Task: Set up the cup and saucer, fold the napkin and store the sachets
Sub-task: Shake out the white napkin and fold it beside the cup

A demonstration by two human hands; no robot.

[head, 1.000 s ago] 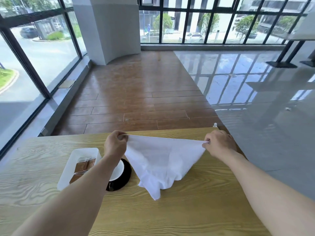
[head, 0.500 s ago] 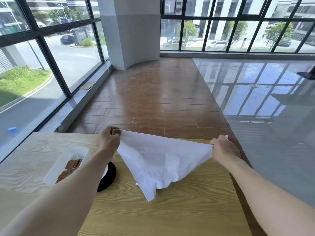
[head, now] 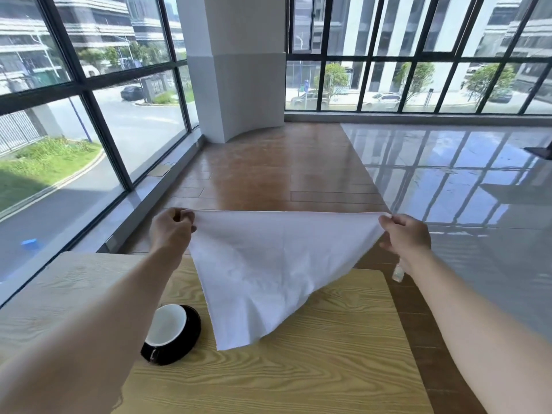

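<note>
I hold a white napkin [head: 268,264] in the air, stretched taut as a triangle. My left hand [head: 170,231] pinches its left corner and my right hand [head: 406,237] pinches its right corner. The third corner hangs down just above the wooden table [head: 313,369]. A cup [head: 165,328] with a white inside sits on a black saucer [head: 185,345], left of the napkin's hanging tip and partly behind my left forearm. The sachet tray is hidden behind my left arm.
The table's far edge lies under the napkin and its right edge runs near my right forearm. A small clear object [head: 398,271] shows beside my right wrist. Beyond are wood and glossy tile floor, a white pillar [head: 239,70] and large windows.
Both hands have lifted the napkin higher and pulled its corners further apart, so its top edge is straight. The view has tilted up, and the sachet tray has gone behind my left arm.
</note>
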